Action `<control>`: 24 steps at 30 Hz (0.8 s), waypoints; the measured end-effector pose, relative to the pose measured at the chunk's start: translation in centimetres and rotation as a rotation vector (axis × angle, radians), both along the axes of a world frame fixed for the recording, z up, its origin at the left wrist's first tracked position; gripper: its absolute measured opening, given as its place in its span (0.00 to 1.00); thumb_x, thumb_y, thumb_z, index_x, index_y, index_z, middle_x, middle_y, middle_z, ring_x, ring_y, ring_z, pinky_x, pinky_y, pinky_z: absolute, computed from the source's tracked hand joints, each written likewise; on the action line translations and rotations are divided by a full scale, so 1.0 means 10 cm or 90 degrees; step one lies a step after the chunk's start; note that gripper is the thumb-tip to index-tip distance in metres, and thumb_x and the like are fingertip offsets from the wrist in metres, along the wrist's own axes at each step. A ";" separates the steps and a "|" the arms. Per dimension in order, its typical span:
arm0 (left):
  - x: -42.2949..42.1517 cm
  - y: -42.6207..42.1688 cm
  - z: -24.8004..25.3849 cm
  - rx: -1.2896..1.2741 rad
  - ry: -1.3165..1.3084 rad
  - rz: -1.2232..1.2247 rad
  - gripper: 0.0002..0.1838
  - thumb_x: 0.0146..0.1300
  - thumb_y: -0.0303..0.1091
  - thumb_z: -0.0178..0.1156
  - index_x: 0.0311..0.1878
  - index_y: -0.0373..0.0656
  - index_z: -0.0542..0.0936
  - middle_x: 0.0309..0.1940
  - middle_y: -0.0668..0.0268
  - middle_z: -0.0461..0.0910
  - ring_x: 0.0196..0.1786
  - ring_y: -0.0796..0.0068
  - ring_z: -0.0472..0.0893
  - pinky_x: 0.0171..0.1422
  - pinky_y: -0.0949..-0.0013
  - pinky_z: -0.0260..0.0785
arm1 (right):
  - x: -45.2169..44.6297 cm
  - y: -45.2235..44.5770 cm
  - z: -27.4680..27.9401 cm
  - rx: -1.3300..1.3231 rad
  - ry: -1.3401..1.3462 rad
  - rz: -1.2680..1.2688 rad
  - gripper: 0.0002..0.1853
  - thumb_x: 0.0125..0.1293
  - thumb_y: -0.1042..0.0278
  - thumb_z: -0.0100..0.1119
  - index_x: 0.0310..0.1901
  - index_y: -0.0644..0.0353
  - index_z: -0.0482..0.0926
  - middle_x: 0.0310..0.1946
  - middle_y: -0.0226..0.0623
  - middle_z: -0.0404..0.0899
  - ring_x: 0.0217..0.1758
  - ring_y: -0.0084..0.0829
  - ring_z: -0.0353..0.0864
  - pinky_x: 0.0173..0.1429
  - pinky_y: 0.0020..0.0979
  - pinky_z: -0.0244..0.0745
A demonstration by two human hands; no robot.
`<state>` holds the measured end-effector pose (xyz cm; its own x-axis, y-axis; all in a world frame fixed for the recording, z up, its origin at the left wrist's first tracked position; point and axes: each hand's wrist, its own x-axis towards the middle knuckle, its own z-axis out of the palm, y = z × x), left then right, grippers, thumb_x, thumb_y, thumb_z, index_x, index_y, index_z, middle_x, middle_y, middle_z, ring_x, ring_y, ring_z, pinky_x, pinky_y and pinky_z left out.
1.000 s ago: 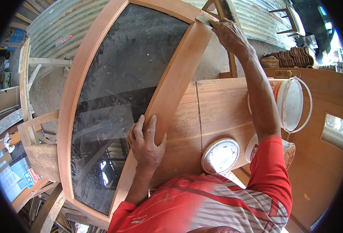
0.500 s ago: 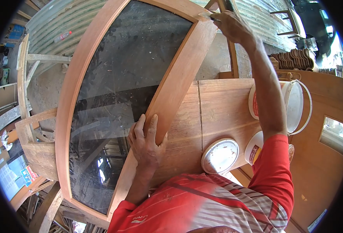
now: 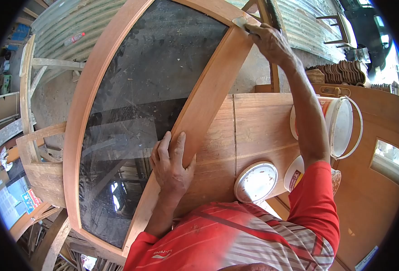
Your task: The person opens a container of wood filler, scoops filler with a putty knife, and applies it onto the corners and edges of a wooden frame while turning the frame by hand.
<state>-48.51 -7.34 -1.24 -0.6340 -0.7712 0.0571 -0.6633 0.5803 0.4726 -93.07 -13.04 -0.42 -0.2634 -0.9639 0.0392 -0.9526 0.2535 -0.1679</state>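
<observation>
A wooden door frame (image 3: pixel 213 86) with a dark glass panel (image 3: pixel 163 58) stretches diagonally in front of me. My left hand (image 3: pixel 172 167) lies on the frame's right-hand rail, fingers spread over the wood and thumb by its outer edge. At the far upper corner, my right hand (image 3: pixel 271 43) is closed around a putty knife (image 3: pixel 240 22). The knife's pale, broad blade is against the corner joint of the frame; most of its handle is hidden by my fingers.
Right of the frame, wooden boards (image 3: pixel 262 117) carry a round white lid (image 3: pixel 256 181), a large white bucket (image 3: pixel 342 126) and a smaller tub (image 3: pixel 294 174). Rough timber framing (image 3: pixel 26 86) stands at left. Corrugated sheeting (image 3: pixel 299 18) lies beyond, near stacked curved wooden pieces (image 3: pixel 342 71).
My right hand has shifted slightly down and to the right in view, and more of the knife blade shows at the corner. The left hand stays in place on the rail.
</observation>
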 end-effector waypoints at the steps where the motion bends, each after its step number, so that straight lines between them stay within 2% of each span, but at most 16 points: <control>1: 0.00 0.00 0.00 -0.002 -0.003 0.002 0.43 0.50 0.35 0.82 0.73 0.49 0.79 0.72 0.53 0.70 0.69 0.46 0.71 0.75 0.43 0.65 | 0.03 0.01 -0.02 0.005 -0.010 0.006 0.17 0.80 0.60 0.60 0.64 0.55 0.85 0.46 0.51 0.86 0.52 0.49 0.87 0.59 0.47 0.79; 2: 0.01 0.00 0.01 0.001 -0.002 0.002 0.43 0.50 0.35 0.82 0.73 0.49 0.79 0.72 0.53 0.70 0.69 0.46 0.71 0.75 0.43 0.65 | 0.05 -0.02 -0.03 0.006 -0.021 0.015 0.17 0.80 0.61 0.61 0.64 0.56 0.85 0.46 0.51 0.86 0.52 0.47 0.87 0.58 0.47 0.79; 5: 0.02 0.01 0.02 0.005 -0.005 0.004 0.43 0.50 0.34 0.82 0.73 0.50 0.79 0.72 0.53 0.70 0.69 0.46 0.71 0.75 0.44 0.65 | 0.03 -0.11 0.16 0.087 -0.028 -0.026 0.16 0.81 0.59 0.55 0.60 0.55 0.85 0.47 0.55 0.86 0.54 0.55 0.86 0.58 0.53 0.79; 6: 0.02 0.01 0.02 0.006 -0.006 0.003 0.43 0.51 0.34 0.82 0.73 0.50 0.79 0.72 0.53 0.70 0.69 0.46 0.71 0.75 0.44 0.65 | 0.03 -0.14 0.09 0.056 0.027 -0.043 0.16 0.81 0.58 0.55 0.60 0.53 0.86 0.46 0.52 0.88 0.54 0.52 0.88 0.59 0.52 0.80; 8: 0.00 -0.01 0.01 0.005 0.000 0.002 0.42 0.51 0.34 0.82 0.73 0.51 0.79 0.72 0.54 0.69 0.69 0.47 0.71 0.75 0.44 0.65 | 0.02 -0.12 0.07 0.089 0.029 -0.042 0.16 0.80 0.60 0.60 0.62 0.55 0.86 0.47 0.53 0.88 0.54 0.50 0.88 0.60 0.50 0.80; 11: 0.02 0.01 0.03 0.007 -0.007 0.015 0.42 0.50 0.34 0.82 0.73 0.51 0.79 0.73 0.54 0.69 0.70 0.47 0.71 0.75 0.44 0.66 | -0.14 -0.32 0.21 0.122 -0.034 -0.020 0.18 0.79 0.61 0.62 0.63 0.58 0.87 0.48 0.54 0.89 0.50 0.49 0.90 0.60 0.47 0.81; 13: 0.01 0.01 0.00 0.004 -0.006 0.013 0.42 0.50 0.34 0.82 0.73 0.51 0.79 0.73 0.55 0.69 0.70 0.47 0.71 0.75 0.44 0.66 | -0.25 -0.44 0.20 0.057 0.059 0.010 0.18 0.80 0.60 0.61 0.63 0.59 0.87 0.50 0.53 0.90 0.51 0.47 0.91 0.60 0.45 0.82; 16: 0.01 0.02 -0.02 -0.001 -0.012 0.015 0.43 0.49 0.34 0.82 0.73 0.51 0.79 0.73 0.55 0.69 0.70 0.47 0.70 0.75 0.44 0.66 | -0.11 -0.42 0.30 0.139 -0.021 -0.038 0.17 0.79 0.61 0.61 0.63 0.58 0.88 0.51 0.52 0.90 0.52 0.45 0.91 0.60 0.45 0.83; 19: 0.01 0.02 -0.01 0.001 -0.018 0.015 0.43 0.49 0.34 0.82 0.73 0.52 0.79 0.73 0.56 0.69 0.70 0.46 0.70 0.76 0.43 0.66 | 0.02 -0.41 0.48 0.304 0.019 -0.051 0.18 0.79 0.61 0.61 0.63 0.57 0.87 0.51 0.51 0.91 0.51 0.45 0.92 0.59 0.46 0.83; 23: 0.01 0.02 -0.03 0.002 -0.014 0.017 0.43 0.50 0.35 0.82 0.73 0.52 0.79 0.73 0.56 0.69 0.70 0.46 0.70 0.76 0.43 0.66 | 0.34 -0.25 0.48 0.159 -0.021 -0.038 0.16 0.79 0.62 0.61 0.60 0.61 0.88 0.45 0.51 0.91 0.47 0.47 0.92 0.57 0.47 0.84; 24: 0.00 0.02 -0.01 0.008 -0.014 0.016 0.42 0.50 0.35 0.82 0.73 0.52 0.79 0.73 0.56 0.69 0.70 0.46 0.70 0.76 0.43 0.66 | 0.44 -0.19 0.45 0.111 0.013 -0.025 0.16 0.80 0.62 0.60 0.59 0.61 0.88 0.43 0.52 0.90 0.45 0.47 0.92 0.56 0.47 0.84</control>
